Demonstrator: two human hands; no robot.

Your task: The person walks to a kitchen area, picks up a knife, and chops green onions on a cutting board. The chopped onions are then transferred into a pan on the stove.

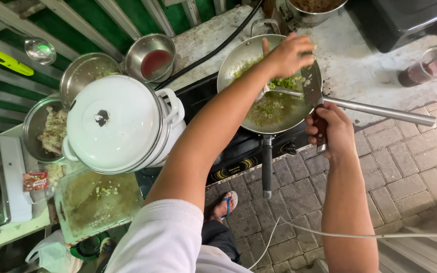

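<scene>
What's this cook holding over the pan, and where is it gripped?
The right hand grips a cleaver by its reddish-brown handle. The left hand rests against the blade over the wok, seemingly holding nothing.

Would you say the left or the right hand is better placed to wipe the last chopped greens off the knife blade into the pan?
Probably the left hand: it is already at the knife blade over the pan. The right hand is shut on the knife's handle.

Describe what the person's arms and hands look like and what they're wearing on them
Both arms are bare from the upper arm down. The left arm comes out of a short white sleeve. The left hand and right hand are bare: no gloves, watch, rings or bracelets visible.
</scene>
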